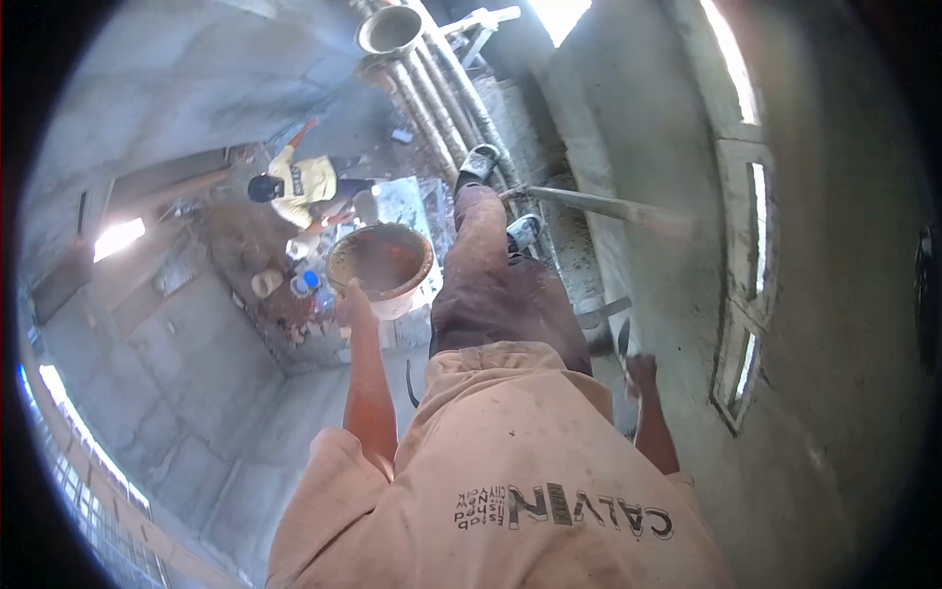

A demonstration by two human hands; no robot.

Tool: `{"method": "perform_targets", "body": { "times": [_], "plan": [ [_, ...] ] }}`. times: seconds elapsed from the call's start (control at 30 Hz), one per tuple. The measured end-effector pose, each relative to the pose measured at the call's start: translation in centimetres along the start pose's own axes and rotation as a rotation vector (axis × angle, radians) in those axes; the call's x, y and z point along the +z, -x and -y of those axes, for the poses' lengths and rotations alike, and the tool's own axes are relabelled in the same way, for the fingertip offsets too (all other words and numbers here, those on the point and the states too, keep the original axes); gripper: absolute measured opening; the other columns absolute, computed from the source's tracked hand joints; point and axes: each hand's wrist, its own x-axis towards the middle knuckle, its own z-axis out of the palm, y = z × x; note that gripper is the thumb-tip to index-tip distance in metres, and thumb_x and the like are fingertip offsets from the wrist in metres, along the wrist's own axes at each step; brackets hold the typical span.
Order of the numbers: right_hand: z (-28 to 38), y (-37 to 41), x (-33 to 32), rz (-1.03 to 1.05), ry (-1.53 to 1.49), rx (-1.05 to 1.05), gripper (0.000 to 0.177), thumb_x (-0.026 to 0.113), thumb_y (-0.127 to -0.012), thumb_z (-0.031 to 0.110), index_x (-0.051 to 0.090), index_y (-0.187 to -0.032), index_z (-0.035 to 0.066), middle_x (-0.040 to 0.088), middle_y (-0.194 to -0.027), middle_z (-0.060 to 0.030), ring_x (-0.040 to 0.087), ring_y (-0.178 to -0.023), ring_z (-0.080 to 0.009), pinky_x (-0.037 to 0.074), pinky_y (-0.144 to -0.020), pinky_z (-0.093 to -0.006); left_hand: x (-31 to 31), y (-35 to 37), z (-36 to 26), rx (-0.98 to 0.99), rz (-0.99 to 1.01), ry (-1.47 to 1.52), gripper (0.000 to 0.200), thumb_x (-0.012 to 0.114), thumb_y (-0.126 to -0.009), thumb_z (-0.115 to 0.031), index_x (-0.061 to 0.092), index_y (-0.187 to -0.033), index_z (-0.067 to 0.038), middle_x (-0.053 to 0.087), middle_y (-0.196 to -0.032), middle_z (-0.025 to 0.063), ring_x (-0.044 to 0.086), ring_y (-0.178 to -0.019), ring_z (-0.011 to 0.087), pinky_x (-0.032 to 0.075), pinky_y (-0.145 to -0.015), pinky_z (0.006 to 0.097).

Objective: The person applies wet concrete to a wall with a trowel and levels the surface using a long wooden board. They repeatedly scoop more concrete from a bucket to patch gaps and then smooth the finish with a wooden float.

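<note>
My left hand [355,304] grips the near rim of a round bucket [392,306], which hangs out over the floor beside my left leg. Its inside looks brown and coated with residue. On the other side, close to the grey plastered wall [667,285], my right hand [641,374] is closed around a trowel [624,338], whose narrow dark blade points up away from my fist. Its handle is hidden inside the fingers.
My shoes [524,232] stand on scaffold poles [432,108] high above the floor. A second bucket [391,31] rests farther along them. A wooden plank [599,204] crosses near my feet. Below, another person [306,182] works beside a pale board [397,201] and several containers.
</note>
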Motion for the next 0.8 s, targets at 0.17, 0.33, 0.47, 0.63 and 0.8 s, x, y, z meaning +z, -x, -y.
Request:
{"method": "perform_targets", "body": {
  "times": [0.17, 0.33, 0.47, 0.63, 0.8],
  "plan": [
    [-9.3, 6.6, 6.0, 0.208, 0.711, -0.221, 0.021, 0.071, -0.083, 0.027, 0.075, -0.081, 0.006, 0.076, -0.086, -0.0121, 0.073, -0.077, -0.0287, 0.053, -0.063, -0.0469, -2.9, -5.4, 1.1, -0.009, -0.094, 0.095, 0.064, 0.074, -0.072, -0.029, 0.066, -0.120, 0.013, 0.069, -0.119, 0.0241, 0.069, -0.106, 0.0347, 0.056, -0.090, 0.0445],
    [4.9, 8.6, 2.5, 0.058, 0.297, -0.117, 0.024, 0.069, -0.084, 0.028, 0.073, -0.081, 0.005, 0.066, -0.070, -0.0077, 0.064, -0.065, -0.0194, 0.051, -0.059, -0.0442, -2.4, -9.7, 0.6, 0.039, -0.193, 0.077, 0.065, 0.074, -0.072, -0.031, 0.067, -0.119, 0.014, 0.069, -0.118, 0.0264, 0.069, -0.107, 0.0368, 0.056, -0.092, 0.0441],
    [26.4, 9.8, -4.7, 0.075, -0.145, -0.130, 0.024, 0.069, -0.086, 0.024, 0.071, -0.085, 0.000, 0.063, -0.067, -0.0077, 0.061, -0.057, -0.0176, 0.050, -0.053, -0.0401, -1.0, -13.9, 1.2, 0.006, -0.183, -0.003, 0.065, 0.074, -0.072, -0.031, 0.068, -0.118, 0.014, 0.069, -0.119, 0.0282, 0.069, -0.107, 0.0386, 0.055, -0.094, 0.0437],
    [40.5, 8.7, -10.8, 0.012, -0.258, -0.272, 0.021, 0.067, -0.089, 0.017, 0.067, -0.089, -0.004, 0.061, -0.066, -0.0069, 0.060, -0.053, -0.0172, 0.049, -0.047, -0.0350, 1.3, -15.1, -0.1, 0.043, -0.175, -0.128, 0.067, 0.074, -0.072, -0.032, 0.068, -0.118, 0.014, 0.070, -0.118, 0.0292, 0.068, -0.109, 0.0390, 0.053, -0.097, 0.0434],
    [45.1, 8.3, -12.7, -0.012, -0.256, -0.269, 0.013, 0.063, -0.089, 0.011, 0.063, -0.093, -0.001, 0.061, -0.068, -0.0077, 0.058, -0.049, -0.0193, 0.048, -0.044, -0.0356, 4.8, -19.0, 4.1, -0.035, -0.085, -0.015, 0.062, 0.075, -0.072, -0.034, 0.070, -0.112, 0.013, 0.070, -0.117, 0.0290, 0.067, -0.110, 0.0388, 0.051, -0.098, 0.0437]
  ]
}}
